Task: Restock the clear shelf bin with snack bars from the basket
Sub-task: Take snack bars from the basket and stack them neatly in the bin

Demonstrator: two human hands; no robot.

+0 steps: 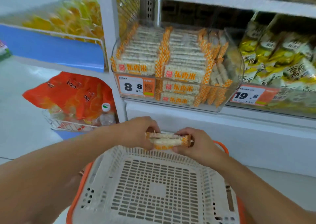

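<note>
I hold a small stack of snack bars [166, 141], white with orange-checked ends, between both hands just above the far rim of the basket. My left hand [138, 131] grips the stack's left end and my right hand [196, 144] grips its right end. The white slotted basket [106, 162] with an orange rim sits below my arms, and its floor shows no bars. The clear shelf bin [237, 66] on the shelf ahead holds several rows of the same bars, stacked flat and on edge.
A price tag reading 8.8 [136, 87] hangs on the bin's front. To the right lie yellow and white snack bags [277, 58] behind a 19.8 tag [248, 95]. At the left a wire basket [68, 124] holds orange bags and a bottle.
</note>
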